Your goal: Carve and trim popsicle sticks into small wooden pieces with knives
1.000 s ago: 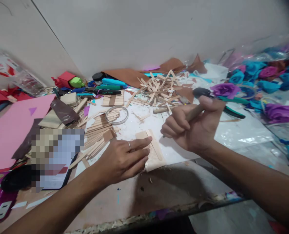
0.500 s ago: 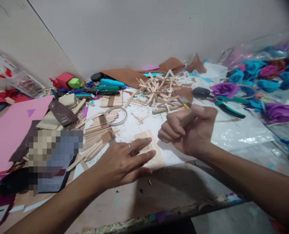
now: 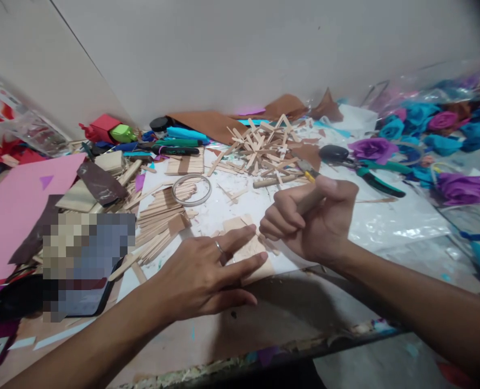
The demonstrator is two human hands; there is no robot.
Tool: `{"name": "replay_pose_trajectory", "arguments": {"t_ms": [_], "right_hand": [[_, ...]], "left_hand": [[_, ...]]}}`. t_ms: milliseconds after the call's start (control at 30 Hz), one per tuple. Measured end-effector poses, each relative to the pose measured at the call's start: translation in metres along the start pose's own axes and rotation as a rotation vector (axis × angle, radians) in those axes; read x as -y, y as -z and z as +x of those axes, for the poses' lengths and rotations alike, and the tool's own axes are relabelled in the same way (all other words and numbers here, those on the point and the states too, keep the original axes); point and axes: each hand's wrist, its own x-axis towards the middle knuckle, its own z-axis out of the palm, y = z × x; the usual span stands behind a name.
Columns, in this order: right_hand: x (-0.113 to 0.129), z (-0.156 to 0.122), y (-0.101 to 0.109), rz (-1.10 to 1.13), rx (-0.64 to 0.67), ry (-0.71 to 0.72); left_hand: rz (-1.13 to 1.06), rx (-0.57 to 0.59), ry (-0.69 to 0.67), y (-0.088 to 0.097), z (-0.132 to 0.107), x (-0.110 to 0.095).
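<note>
My left hand (image 3: 207,270), with a ring on one finger, is held palm down with its fingers stretched and apart. Its fingertips reach over a small flat pale wooden piece (image 3: 259,273), partly hidden beneath them; whether they touch it is unclear. My right hand (image 3: 310,221) is curled just above and to the right of that piece, thumb on top. Something dull brown and stick-like shows in its grip, mostly covered by the fingers. A tool with a yellow part (image 3: 309,176) shows right behind this hand; I cannot tell if they are joined.
Flat craft sticks (image 3: 159,216) lie in rows at left, near a roll of tape (image 3: 191,190). Behind are a heap of joined sticks (image 3: 259,143) and green-handled pliers (image 3: 381,181). Paper flowers (image 3: 373,150) fill the right. A phone (image 3: 102,294) lies at left, partly pixelated.
My left fingers have slid slightly right over the wooden piece. Small wood bits now show at its right edge, beside my right hand. The right hand stays curled, barely shifted.
</note>
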Motion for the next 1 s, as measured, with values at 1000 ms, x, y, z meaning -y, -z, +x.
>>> {"name": "replay_pose_trajectory", "arguments": {"t_ms": [1000], "right_hand": [[0.003,-0.005,0.006,0.006,0.072,-0.089]], "left_hand": [[-0.035,0.015,0.055,0.004,-0.002,-0.013]]}}
